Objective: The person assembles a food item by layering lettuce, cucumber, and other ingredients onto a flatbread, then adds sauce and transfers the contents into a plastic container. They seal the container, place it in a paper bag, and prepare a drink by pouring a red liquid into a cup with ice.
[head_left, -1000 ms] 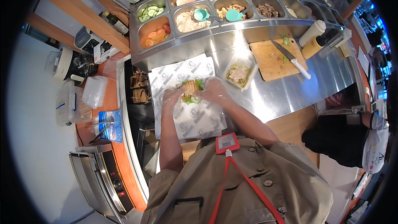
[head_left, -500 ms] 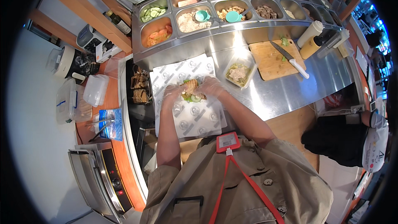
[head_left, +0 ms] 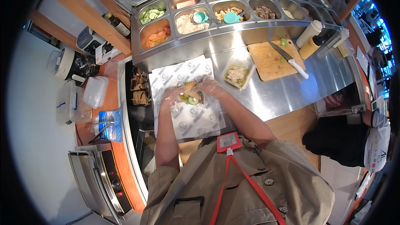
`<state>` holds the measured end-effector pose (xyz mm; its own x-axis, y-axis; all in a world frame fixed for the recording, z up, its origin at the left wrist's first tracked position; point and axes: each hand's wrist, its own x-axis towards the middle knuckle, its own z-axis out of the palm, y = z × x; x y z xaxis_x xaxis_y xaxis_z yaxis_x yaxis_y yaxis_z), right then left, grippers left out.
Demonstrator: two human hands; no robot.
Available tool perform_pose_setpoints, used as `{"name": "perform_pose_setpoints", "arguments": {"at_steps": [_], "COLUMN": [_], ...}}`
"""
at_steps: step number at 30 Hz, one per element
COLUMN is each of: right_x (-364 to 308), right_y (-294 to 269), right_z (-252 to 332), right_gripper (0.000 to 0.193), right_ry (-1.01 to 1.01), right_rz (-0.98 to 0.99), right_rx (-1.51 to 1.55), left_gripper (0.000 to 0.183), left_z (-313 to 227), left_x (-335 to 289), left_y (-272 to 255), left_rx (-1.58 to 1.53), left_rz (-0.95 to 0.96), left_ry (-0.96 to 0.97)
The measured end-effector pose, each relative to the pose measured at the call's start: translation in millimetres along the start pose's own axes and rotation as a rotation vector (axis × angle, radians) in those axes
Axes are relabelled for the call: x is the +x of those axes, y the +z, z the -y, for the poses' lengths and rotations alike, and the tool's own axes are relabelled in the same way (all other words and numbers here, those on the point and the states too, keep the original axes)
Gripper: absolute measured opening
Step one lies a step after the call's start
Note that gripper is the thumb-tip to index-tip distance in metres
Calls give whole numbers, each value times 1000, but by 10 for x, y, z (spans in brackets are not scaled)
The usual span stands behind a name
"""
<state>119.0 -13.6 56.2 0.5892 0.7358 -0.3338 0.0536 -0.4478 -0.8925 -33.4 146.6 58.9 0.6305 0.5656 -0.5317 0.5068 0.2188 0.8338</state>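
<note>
Both my hands wear clear plastic gloves and grip a filled sandwich [head_left: 190,88] from its two sides. My left hand [head_left: 170,96] closes on its left end, and my right hand [head_left: 211,87] on its right end. Green leaves and a cucumber slice show along the near side of the toasted bread. Beneath lies a stack of white printed wrapping paper [head_left: 193,121]. To the right of my right hand sits a clear plastic tub [head_left: 238,74] of pale filling and green slices.
A steel topping counter [head_left: 183,41] with several filled pans runs along the back. At right, a wooden cutting board [head_left: 266,64] bears a white-handled knife [head_left: 293,63]; squeeze bottles [head_left: 309,46] stand beside it. Plastic containers [head_left: 96,91] and a grill [head_left: 98,183] are on the left.
The sandwich has tipped slightly in my hands, so more of the cucumber and leaves shows on the near side. Both hands keep their hold in nearly the same place.
</note>
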Motion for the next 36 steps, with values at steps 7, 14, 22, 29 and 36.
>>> {"name": "perform_pose_setpoints", "arguments": {"at_steps": [7, 14, 22, 29, 36], "right_x": [21, -137, -396, -349, -260], "right_y": [61, -47, -1449, -2173, -2228], "right_z": [-85, 186, 36, -206, -196], "right_gripper": [60, 53, 39, 32, 36], "right_ry": [81, 1, -69, 48, 126], "right_rz": [112, -80, -268, -445, -457], "right_rx": [210, -52, 363, 175, -59], "left_gripper": [65, 72, 56, 36, 41], "left_z": [88, -162, -1118, -1262, -1187], "left_x": [-66, -131, 250, 1031, 1094], "left_y": [-94, 10, 1139, 2203, 2277], "left_rx": [-60, -95, -182, 351, 558], "left_rz": [55, 43, 379, 181, 120], "left_ry": [-30, 9, 236, 435, 503]}}
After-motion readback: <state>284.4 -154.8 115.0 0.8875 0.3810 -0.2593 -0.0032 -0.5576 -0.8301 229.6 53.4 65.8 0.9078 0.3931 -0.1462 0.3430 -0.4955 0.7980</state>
